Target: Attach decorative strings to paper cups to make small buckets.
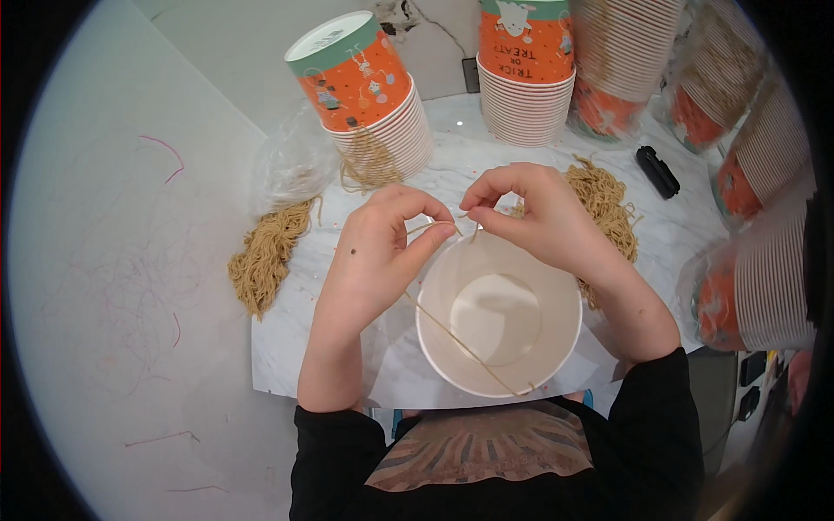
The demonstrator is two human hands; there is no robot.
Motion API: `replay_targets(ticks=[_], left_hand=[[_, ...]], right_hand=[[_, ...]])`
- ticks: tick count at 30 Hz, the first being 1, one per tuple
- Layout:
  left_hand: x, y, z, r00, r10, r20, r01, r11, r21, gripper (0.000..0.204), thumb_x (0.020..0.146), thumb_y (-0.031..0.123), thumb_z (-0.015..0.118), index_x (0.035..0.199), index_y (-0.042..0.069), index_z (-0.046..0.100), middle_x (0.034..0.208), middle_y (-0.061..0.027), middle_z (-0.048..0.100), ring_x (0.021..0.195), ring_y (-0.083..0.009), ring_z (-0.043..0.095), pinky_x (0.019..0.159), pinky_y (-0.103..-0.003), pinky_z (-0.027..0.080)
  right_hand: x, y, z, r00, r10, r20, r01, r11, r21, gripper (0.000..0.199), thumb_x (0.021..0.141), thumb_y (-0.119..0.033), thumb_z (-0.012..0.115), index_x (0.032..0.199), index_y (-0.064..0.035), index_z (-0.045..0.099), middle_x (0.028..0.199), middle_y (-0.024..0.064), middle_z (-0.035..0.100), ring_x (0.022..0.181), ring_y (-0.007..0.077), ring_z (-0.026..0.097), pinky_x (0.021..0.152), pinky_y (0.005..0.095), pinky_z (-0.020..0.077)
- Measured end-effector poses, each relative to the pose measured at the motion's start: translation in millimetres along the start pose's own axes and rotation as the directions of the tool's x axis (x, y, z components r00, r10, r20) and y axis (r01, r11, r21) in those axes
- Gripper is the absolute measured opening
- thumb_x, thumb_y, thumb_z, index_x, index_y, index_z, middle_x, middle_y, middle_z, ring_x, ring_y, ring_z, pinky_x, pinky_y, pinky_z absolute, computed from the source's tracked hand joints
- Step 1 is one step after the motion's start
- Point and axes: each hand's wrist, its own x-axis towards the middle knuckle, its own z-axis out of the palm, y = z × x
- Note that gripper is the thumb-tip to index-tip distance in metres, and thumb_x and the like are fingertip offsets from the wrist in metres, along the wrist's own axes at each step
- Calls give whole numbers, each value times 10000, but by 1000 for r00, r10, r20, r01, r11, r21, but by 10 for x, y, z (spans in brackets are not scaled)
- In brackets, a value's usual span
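A white-lined paper bucket (556, 317) stands at the table's front edge, its mouth facing up. One end of a thin tan cord (460, 342) meets the near rim, and the cord slants across the mouth toward my left hand. Above the far rim, my left hand (369, 247) pinches the cord between thumb and index finger. Just right of it, my right hand (532, 213) pinches a short cord end, thumb against fingertips. A small gap separates the two hands. Whether the cord passes through the far rim is hard to make out.
Bundles of tan cord lie at the left (271, 256) and behind my right wrist (604, 204). Stacked orange-and-green paper buckets (369, 95) stand at the back, with more bagged stacks (769, 269) at the right. A black object (658, 172) rests on the marbled tabletop (391, 360).
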Motion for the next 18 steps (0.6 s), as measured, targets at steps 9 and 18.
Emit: replay_targets(ticks=[9,18], left_hand=[[56,-1,31,985,-140,97,146,987,-63,154,875,123,743,971,12,695,744,-4,656,527,-48,390,492,-256,340],[52,-94,87,996,-76,56,84,984,-155,162,846,96,727,969,0,682,785,-2,663,559,-35,397,499,-251,332]], right_hand=[[15,63,27,988,-138,65,135,990,39,162,856,-82,710,986,-6,649,848,39,693,830,124,668,688,277,509],[-1,65,68,988,-131,81,130,991,9,169,848,-55,696,995,-13,623,878,50,683,848,143,675,648,305,506]])
